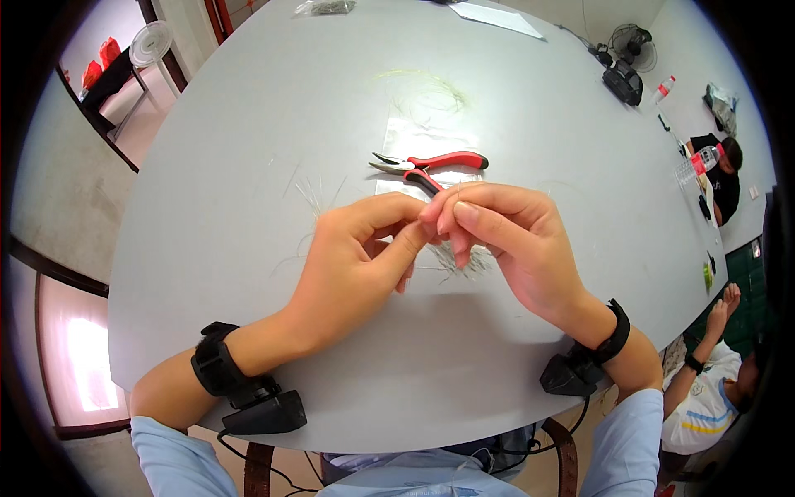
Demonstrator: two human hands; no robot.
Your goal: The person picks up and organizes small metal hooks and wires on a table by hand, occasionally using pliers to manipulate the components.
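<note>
My left hand [352, 269] and my right hand [522, 236] meet over the grey table, fingertips pinched together and touching. Whatever sits between them is too thin or too hidden to make out. Just beyond the hands lie long-nose pliers [451, 159] with red and black handles, jaws parted and pointing left; my right fingers partly cover the lower handle. Under my fingers is a pile of short silvery wire pieces [457, 265]. More thin loose wires [313, 197] fan out beyond my left hand. A loose coil of fine yellowish wire [437, 98] rests farther off.
A clear plastic sheet or bag [399, 137] lies beneath the pliers. At the far edge are a small bag [325, 7] and white paper [501, 20]. Bottles [705, 159] stand along the right side, where two other people sit. Black cabled devices [267, 412] are strapped to my wrists.
</note>
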